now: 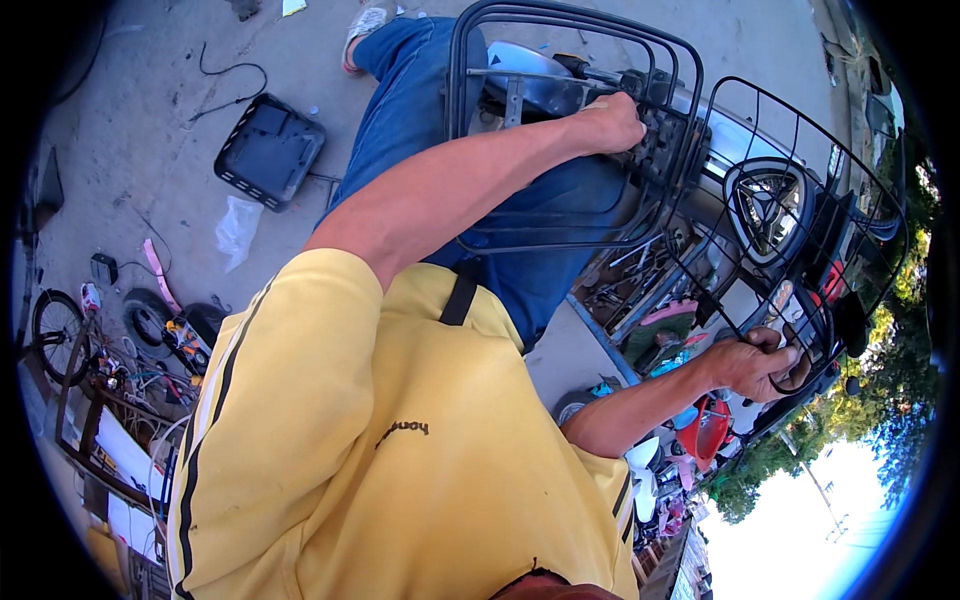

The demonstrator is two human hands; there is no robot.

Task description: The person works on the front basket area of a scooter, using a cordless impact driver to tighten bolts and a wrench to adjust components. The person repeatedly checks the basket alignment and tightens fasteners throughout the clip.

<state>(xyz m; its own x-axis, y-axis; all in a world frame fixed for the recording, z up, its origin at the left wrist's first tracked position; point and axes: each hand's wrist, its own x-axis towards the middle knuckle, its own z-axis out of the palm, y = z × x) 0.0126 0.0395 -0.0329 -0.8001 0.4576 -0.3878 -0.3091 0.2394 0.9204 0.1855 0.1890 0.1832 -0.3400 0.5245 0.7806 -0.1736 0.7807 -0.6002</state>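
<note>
A silver and black two-wheeler with a black tubular rack (pixel 575 243) and a black wire basket (pixel 722 85) stands in front of me. My left hand (pixel 612 122) reaches inside the rack's bars, closed against dark parts (pixel 662 145) of the machine; its fingertips are hidden. Low on the right, my right hand (pixel 757 367) is curled beside the basket, near the handlebar end. Its thumb and fingers close around something dark that I cannot make out. Between the hands sits a round, black-rimmed piece (pixel 770 212) behind the basket wires.
An open black plastic crate (pixel 268 152) and a clear plastic bag (pixel 238 232) lie on the concrete at left. A tray of tools (pixel 618 275) is below the rack. A red bowl-shaped piece (pixel 704 432) sits near my right forearm. Bicycle parts (pixel 105 375) crowd the lower left.
</note>
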